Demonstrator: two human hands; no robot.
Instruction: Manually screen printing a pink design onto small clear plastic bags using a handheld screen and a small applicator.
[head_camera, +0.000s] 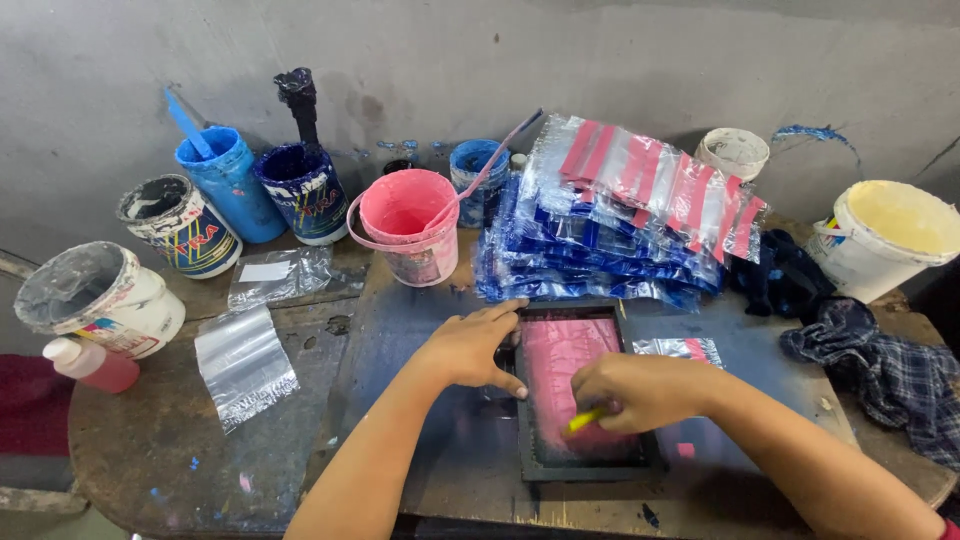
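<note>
A small black-framed printing screen (531, 462) smeared with pink ink lies on the dark table (400, 340) in front of me. My left hand (470, 345) rests flat on the frame's left edge, holding it down. My right hand (640, 390) is closed on a yellow scraper (585, 420) that presses on the pink mesh. A clear plastic bag (680, 348) pokes out from under the frame's right side. Behind the frame is a tall stack of clear bags (620, 215) with blue and red strips.
A pink ink bucket (408, 225) with a stick stands behind my left hand. Blue, dark blue and grey paint pots (230, 185) line the wall at left. Loose clear bags (243, 365) lie left. A cream bucket (885, 235) and checked rags (885, 375) sit at right.
</note>
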